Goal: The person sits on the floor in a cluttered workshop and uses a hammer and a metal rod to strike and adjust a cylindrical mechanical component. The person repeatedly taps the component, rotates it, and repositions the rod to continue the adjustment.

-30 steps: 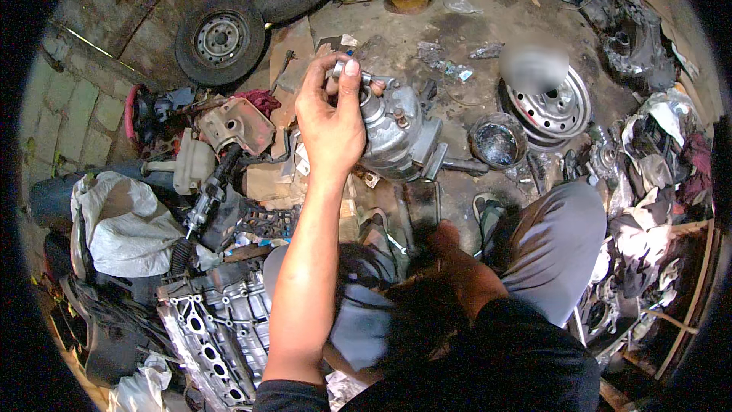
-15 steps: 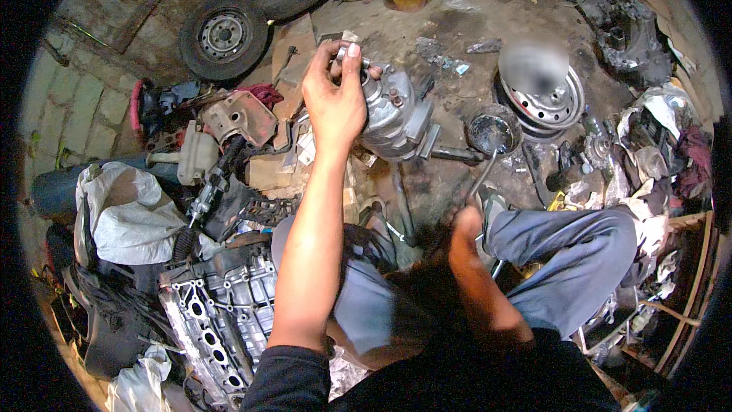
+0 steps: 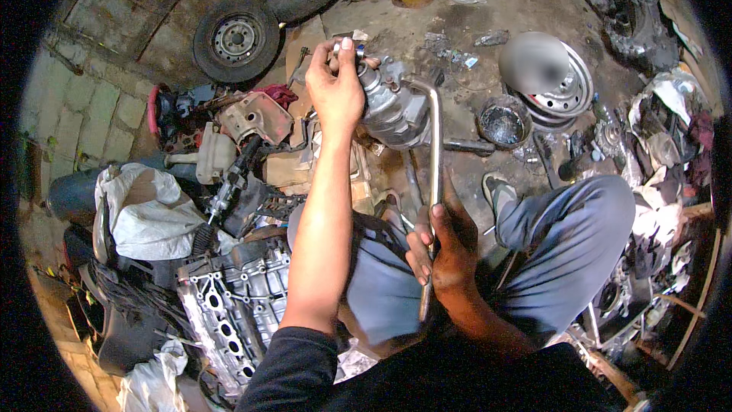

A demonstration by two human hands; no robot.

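My left hand is closed at the upper end of a grey cast-metal car part, its fingers curled round something shiny that they mostly hide. My right hand grips the lower shaft of a bent steel bar handle, shaped like an L-wrench. The bar stands nearly upright in the picture, its bent head beside the right side of the metal part. Whether the head touches the part, I cannot tell. A dark pipe extends right from beneath the part toward a round black pan.
A silver wheel rim lies at right, beyond the pan. An engine cylinder head sits by my left leg, near a white sack. Tyres lean on the back-left wall. Scrap parts and rags crowd the right side.
My right hand has come up and leftward from low by my leg, bringing the bar away from the black pan to beside the metal part. My left hand keeps its hold.
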